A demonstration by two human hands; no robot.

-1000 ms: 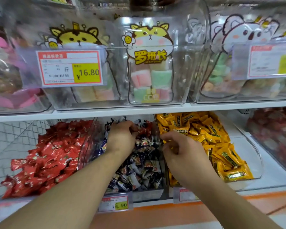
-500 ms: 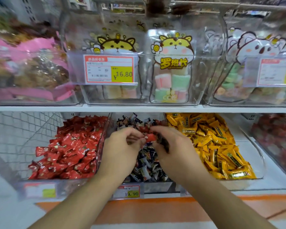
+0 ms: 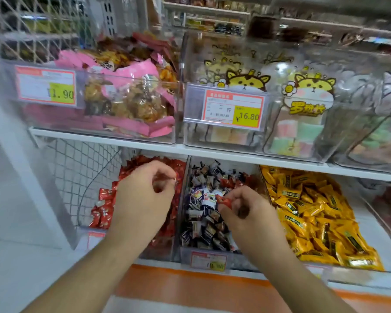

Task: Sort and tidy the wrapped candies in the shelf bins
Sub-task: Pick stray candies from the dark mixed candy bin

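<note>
Head view: right hand over the dark-wrapped candy bin, grip pinching a red candy; left hand over the red candy bin, fingers curled, grip contents impossible to tell; yellow candies heaped in the bin just right.

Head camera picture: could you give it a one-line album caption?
Right hand pinches a red candy over the dark candies; left hand hovers over the red candies.
</note>
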